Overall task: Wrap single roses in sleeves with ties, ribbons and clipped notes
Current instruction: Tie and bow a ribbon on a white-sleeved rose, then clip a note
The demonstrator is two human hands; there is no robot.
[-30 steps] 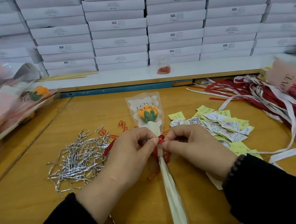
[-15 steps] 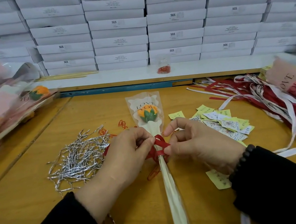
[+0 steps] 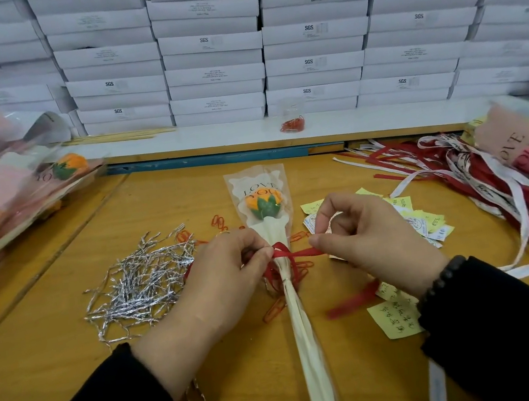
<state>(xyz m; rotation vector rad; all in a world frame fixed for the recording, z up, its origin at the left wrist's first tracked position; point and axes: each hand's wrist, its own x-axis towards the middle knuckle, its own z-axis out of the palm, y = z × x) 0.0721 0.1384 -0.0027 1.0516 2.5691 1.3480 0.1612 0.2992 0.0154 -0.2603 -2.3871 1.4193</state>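
An orange rose [image 3: 261,202] in a clear and cream "LOVE YOU" sleeve [image 3: 310,359] lies lengthwise on the wooden table [image 3: 52,338], bloom away from me. A red ribbon [image 3: 294,254] is wound around the sleeve's narrow neck. My left hand [image 3: 224,283] pinches the ribbon's loop on the left of the stem. My right hand [image 3: 371,239] pinches the ribbon's strand on the right, drawn out taut. A loose red ribbon tail [image 3: 353,300] trails under my right wrist.
Silver twist ties [image 3: 141,282] are heaped at left, yellow and white notes [image 3: 425,220] at right, red clips [image 3: 220,223] near the sleeve. Red and white ribbons [image 3: 505,197] spread far right. Wrapped roses [image 3: 13,198] pile up at left. White boxes [image 3: 211,46] wall the back.
My hands have drawn apart. The right hand moved right and up, pulling the red ribbon strand out sideways from the sleeve's neck. The left hand stayed by the stem.
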